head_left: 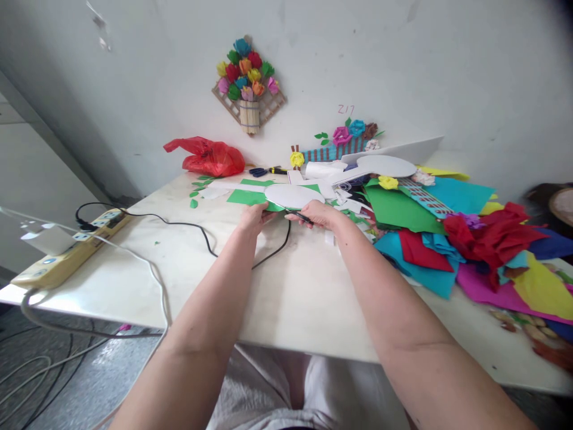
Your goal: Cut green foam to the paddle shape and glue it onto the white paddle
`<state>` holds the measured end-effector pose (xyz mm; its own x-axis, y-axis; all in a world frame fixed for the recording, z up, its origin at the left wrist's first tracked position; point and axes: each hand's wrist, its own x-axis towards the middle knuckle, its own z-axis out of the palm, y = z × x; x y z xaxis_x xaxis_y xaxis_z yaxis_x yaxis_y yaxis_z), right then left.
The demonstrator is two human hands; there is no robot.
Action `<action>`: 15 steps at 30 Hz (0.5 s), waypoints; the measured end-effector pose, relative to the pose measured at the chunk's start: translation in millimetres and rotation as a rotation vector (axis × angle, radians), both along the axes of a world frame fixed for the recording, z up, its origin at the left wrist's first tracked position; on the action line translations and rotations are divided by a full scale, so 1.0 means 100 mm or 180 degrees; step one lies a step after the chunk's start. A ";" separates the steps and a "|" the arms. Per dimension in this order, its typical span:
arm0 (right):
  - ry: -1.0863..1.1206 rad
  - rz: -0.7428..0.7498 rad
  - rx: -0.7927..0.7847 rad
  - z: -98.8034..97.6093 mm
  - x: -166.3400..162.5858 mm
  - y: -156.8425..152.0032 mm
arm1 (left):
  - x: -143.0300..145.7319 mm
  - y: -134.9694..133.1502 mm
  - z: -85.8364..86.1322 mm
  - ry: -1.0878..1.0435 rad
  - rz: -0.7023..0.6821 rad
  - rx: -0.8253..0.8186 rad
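Note:
My right hand [319,214] is closed on a pair of black-handled scissors [299,216], whose thin blades point left along the near edge of a green sheet [244,196]. The fingers of my left hand [255,216] pinch the sheet's near edge, left of the blades. Over the green sheet lies a white cut-out [293,196], with an oval body and a long narrow strip running left. Small green leaf shapes [194,194] are scattered left of the sheet. White paper scraps [351,205] lie beyond my right hand.
A red plastic bag [212,158], a yellow-black cutter [278,171] and another white oval piece [387,166] sit toward the wall. Coloured paper [403,209] is heaped at right. A power strip [67,251] and black cable [183,224] occupy the left side.

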<state>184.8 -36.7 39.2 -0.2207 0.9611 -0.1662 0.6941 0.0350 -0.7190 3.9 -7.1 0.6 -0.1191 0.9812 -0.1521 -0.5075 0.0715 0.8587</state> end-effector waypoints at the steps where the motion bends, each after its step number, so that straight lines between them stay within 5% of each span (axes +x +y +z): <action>1: 0.0029 -0.0003 0.0005 0.01 0.00 0.00 | 0.00 0.00 0.00 -0.0052 0.0069 0.0098; 15: 0.0349 0.0074 -0.0004 0.00 0.03 0.02 | 0.03 0.02 -0.06 -0.0642 0.0166 0.0461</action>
